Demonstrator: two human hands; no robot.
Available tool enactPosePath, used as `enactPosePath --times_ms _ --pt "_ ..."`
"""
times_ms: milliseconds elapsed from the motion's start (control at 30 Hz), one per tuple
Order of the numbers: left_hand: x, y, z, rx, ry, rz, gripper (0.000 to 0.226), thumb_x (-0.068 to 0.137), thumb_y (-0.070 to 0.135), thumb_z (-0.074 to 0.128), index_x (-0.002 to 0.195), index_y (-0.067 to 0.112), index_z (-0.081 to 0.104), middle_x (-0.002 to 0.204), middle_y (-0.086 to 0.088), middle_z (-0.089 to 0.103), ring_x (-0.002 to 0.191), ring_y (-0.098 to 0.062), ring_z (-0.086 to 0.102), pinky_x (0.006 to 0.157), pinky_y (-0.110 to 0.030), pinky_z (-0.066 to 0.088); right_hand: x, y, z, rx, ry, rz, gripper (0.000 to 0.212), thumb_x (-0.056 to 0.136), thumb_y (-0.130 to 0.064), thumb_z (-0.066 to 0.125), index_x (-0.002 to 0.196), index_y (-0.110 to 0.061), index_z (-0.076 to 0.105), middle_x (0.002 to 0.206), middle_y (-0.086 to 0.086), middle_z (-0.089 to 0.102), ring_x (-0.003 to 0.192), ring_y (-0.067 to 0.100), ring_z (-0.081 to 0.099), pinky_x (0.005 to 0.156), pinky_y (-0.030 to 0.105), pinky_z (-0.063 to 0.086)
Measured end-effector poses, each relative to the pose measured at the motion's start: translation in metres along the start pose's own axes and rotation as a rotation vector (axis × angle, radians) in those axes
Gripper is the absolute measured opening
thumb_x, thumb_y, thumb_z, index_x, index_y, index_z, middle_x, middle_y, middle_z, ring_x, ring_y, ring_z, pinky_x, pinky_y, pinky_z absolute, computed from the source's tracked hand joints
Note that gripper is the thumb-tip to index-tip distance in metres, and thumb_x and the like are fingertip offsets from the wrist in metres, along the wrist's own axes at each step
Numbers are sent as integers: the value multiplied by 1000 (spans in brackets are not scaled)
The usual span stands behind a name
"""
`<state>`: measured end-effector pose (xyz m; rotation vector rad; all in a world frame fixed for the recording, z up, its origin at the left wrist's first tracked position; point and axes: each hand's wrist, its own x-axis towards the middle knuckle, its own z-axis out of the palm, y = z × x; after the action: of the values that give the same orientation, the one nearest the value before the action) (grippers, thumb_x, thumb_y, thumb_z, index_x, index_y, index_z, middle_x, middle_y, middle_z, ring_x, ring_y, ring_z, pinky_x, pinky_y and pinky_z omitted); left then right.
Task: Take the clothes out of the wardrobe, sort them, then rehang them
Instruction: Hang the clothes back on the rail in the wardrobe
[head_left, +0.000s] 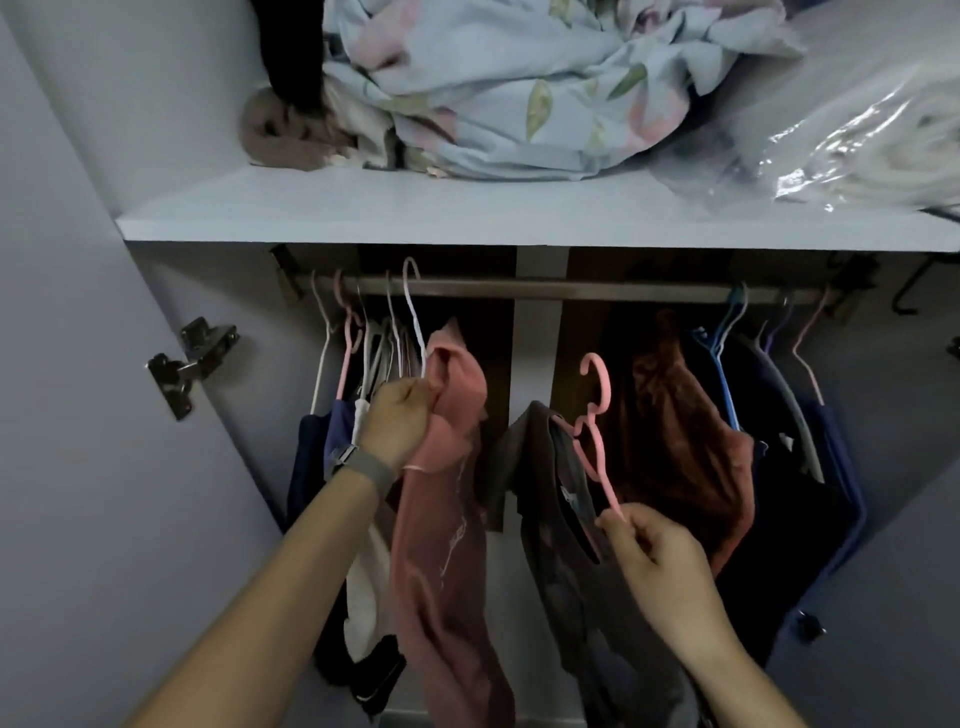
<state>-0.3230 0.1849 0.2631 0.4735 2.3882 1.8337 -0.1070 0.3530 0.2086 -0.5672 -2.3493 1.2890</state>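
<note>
Left grip: left hand (397, 423) is fisted tight round the top of the pink garment (447, 525) and the neck of its white hanger (413, 312).
Right grip: right hand (652, 558) pinches the lower arm of the pink hanger (595, 415) between thumb and fingertips, holding the dark grey garment (550, 499).
Where: both garments hang in front of the open wardrobe, below the rail (545, 288) and between the two bunches of clothes on it.
White hanger: long axis near upright, hook up at rail height; whether it sits on the rail I cannot tell.
Pink hanger: off the rail, well below it, tilted; hook up and to the left, gripped end down toward the person.
Garments: long axes run straight down.
Step, as I judge: moving two pieces at once, out or back.
Doing it well: lift each hook clear of the rail, keep hangers level so cloth does not slide off, steer clear of neighbouring hooks.
</note>
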Motion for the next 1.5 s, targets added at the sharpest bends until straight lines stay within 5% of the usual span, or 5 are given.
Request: enactPosePath --times_ms 200,667,900,1100,1500 --pt "70 -24 4 234 53 23 34 97 9 38 81 -15 57 82 -34 58 82 -46 54 66 -38 39 29 -12 11 13 45 -35 28 94 -22 54 68 -12 61 60 10 54 54 9 50 56 23 39" --pt "114 -52 4 715 113 -104 28 94 13 44 102 -6 64 108 -26 64 102 -41 60 79 -40 47 83 -8 41 18 -35 -87 31 96 -24 51 75 -4 63 67 16 60 64 27 57 64 35 44" --pt "94 -36 -20 364 13 -54 27 88 21 55 66 5 57 67 -19 57 82 -43 61 70 -44 47 100 -13 63 33 -98 -146 37 97 -21 50 71 5 54 64 21 53 61 34 52 57 36 38" --pt "34 -37 -50 278 -13 17 12 86 10 60 90 19 68 89 4 69 85 -13 64 83 -29 50 132 -50 97 112 -88 -190 37 99 -20 48 69 1 49 52 0 38 46 8 35 46 22 28" --pt "-37 -45 -53 286 122 -17 28 87 8 59 81 36 60 92 21 63 72 -7 65 67 -7 47 202 -67 177 45 -76 -161 29 100 -20 42 86 1 57 71 11 58 60 22 54 55 30 36"
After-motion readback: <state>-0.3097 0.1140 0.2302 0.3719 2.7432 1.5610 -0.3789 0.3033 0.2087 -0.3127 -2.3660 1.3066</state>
